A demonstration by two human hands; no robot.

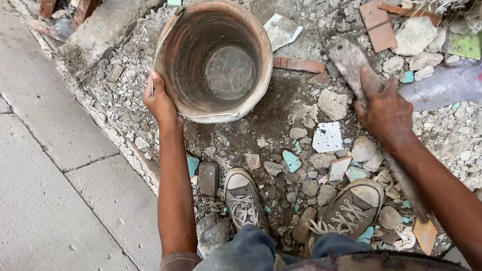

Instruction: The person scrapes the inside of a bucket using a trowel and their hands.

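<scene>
Bucket rim gripped by left hand fingers; right hand fingers clasp trowel.

Dirt-caked bucket, round, rust-brown w/ pale rim, tipped so its open mouth faces up toward the camera; inside empty, grey cement crust on the bottom. Left hand grips its lower-left rim. Flat trowel-like tool, blade coated in grey mortar, lies angled on rubble, right hand pressed over its lower end, well right of bucket.

Left hand and right hand outstretched — fingers curled.
</scene>
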